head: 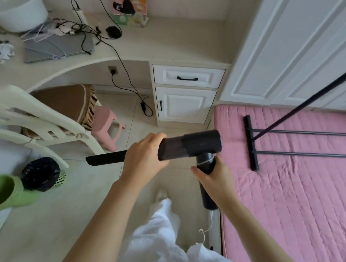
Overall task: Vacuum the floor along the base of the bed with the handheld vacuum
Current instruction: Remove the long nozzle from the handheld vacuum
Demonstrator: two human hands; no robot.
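Both hands hold the black handheld vacuum (189, 146) above the floor (84, 196) beside the pink bed (295, 187): the left hand (146, 155) wraps its barrel's front end where the nozzle (106, 157) joins, the right hand (213, 179) grips the handle

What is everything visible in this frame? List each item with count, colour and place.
handheld vacuum: 1, black, held mid-air over the floor
crevice nozzle: 1, black, pointing left
bed: 1, pink cover, right
rack: 1, black, lying on the bed
desk: 1, cream, top
laptop: 1, grey, on the desk
chair: 1, white, left
stool: 1, pink, under the desk
bin: 1, black liner, lower left
wardrobe: 1, white, upper right
left hand: grips the vacuum's front
right hand: grips the vacuum's handle
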